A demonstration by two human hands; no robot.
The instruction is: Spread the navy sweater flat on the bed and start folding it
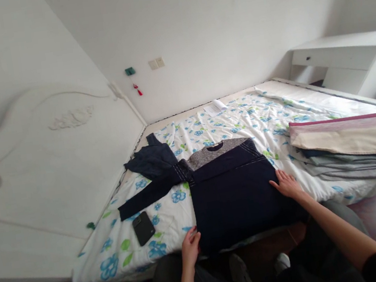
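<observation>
A navy sweater with a grey speckled yoke lies spread on the bed in front of me. One sleeve stretches out to the left; the other is folded across the chest. My left hand pinches the sweater's lower left edge near the hem. On the opposite side, my right hand rests with its fingers apart, touching the right edge of the body. The hem hangs toward my lap over the bed's front edge.
A dark garment lies crumpled by the headboard. Close to the left sleeve is a black phone. Folded clothes are stacked at the right. Papers lie near the wall, and a white desk stands at the far right.
</observation>
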